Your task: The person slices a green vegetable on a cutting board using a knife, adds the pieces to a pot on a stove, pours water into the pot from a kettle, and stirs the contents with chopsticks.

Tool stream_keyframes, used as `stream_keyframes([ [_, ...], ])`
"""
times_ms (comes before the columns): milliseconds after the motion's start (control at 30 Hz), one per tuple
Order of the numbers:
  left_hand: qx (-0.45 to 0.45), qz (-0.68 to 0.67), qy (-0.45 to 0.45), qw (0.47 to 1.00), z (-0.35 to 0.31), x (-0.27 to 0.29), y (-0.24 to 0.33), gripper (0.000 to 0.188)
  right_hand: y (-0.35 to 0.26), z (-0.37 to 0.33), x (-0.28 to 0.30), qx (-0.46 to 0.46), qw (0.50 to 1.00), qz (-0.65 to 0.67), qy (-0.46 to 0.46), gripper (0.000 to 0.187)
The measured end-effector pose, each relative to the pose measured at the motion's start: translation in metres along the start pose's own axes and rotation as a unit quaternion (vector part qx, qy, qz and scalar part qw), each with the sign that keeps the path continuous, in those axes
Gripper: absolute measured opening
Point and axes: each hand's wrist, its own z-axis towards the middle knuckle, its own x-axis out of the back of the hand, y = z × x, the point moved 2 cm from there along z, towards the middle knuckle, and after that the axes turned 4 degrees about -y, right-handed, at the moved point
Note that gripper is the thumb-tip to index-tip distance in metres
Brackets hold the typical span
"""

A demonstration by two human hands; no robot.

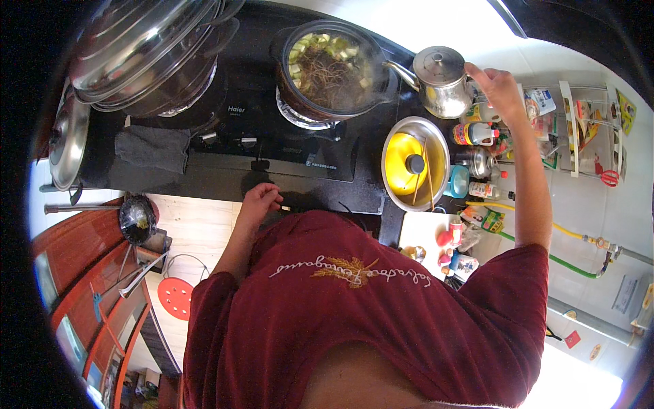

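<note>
My right hand [501,92] is closed around the handle of a silver metal kettle [439,99], to the right of the stove. The kettle's spout points left and reaches the rim of a dark clay pot [281,75]. Inside the pot, pale green chunks and a clump of thin brown roots [325,70] lie in steaming liquid. Whether the kettle's base touches the counter cannot be seen, and no stream of water shows at the spout. My left hand [261,200], its fingers curled with nothing visible in them, is by the counter's front edge near the stove knobs.
On the left burner stands a large lidded steel pot [146,54], with a dark cloth [151,150] near it. A steel bowl [441,163] holds a yellow lid [402,162] and chopsticks. Bottles [473,134] and a wall rack [572,129] crowd the right side.
</note>
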Motion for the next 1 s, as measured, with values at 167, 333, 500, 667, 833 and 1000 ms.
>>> stream_keyframes([
  [167, 0.004, -0.01, 0.003, 1.0, 0.002, 0.0, 0.002, 0.018, -0.002, 0.01, -0.001, 0.032, 0.999, -0.019, 0.03, 0.067],
  [333, 0.007, -0.005, 0.006, 1.0, 0.003, 0.0, 0.001, 0.019, -0.004, 0.02, 0.002, 0.04, 0.999, -0.03, 0.019, 0.063],
  [500, 0.0, -0.013, 0.002, 1.0, 0.008, 0.006, -0.009, 0.022, -0.012, 0.022, 0.004, 0.075, 0.996, -0.049, 0.03, 0.062],
  [667, 0.005, -0.017, 0.009, 1.0, 0.007, 0.005, -0.007, 0.022, -0.002, 0.033, 0.003, 0.128, 0.988, -0.083, 0.039, 0.065],
  [833, 0.01, -0.017, 0.016, 1.0, 0.002, 0.005, -0.002, 0.02, -0.015, 0.026, 0.005, 0.051, 0.997, -0.057, 0.012, 0.071],
  [1000, 0.002, -0.022, 0.009, 1.0, 0.005, 0.008, -0.01, 0.022, -0.016, 0.024, 0.003, 0.078, 0.995, -0.052, 0.033, 0.065],
])
